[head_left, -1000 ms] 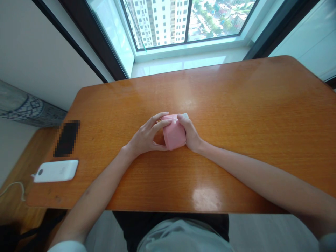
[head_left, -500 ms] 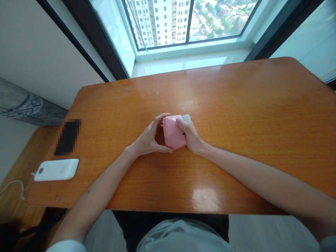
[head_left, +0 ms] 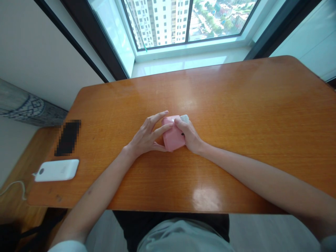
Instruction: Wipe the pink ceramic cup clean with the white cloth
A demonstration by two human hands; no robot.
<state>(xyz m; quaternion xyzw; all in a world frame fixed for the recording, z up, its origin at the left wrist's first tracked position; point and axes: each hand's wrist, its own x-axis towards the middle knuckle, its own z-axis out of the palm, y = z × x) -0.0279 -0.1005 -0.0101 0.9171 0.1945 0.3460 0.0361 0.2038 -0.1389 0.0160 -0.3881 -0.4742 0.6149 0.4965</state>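
Observation:
A small pink block-like object (head_left: pixel 174 138) with a smooth, faceted face sits over the middle of the table; its exact kind is unclear. A light grey, rough-looking piece (head_left: pixel 184 118) shows at its upper right corner, and a small dark spot is at its right side. My right hand (head_left: pixel 193 135) grips the pink object from the right, thumb across its top. My left hand (head_left: pixel 147 134) is at its left side with fingers spread, one finger lying over the top face and the thumb near the lower left edge. The underside is hidden.
The brown wooden table (head_left: pixel 249 115) runs up to a window (head_left: pixel 186 38). On its left part lie a white oblong device (head_left: pixel 57 170) with a cable and a blurred-out black rectangle (head_left: pixel 67 138). A patterned curtain (head_left: pixel 34 105) hangs at the left.
My left hand has shifted from cupping the pink object's left side to having its fingers spread, one now across the top face. My right hand keeps its grip, almost unmoved.

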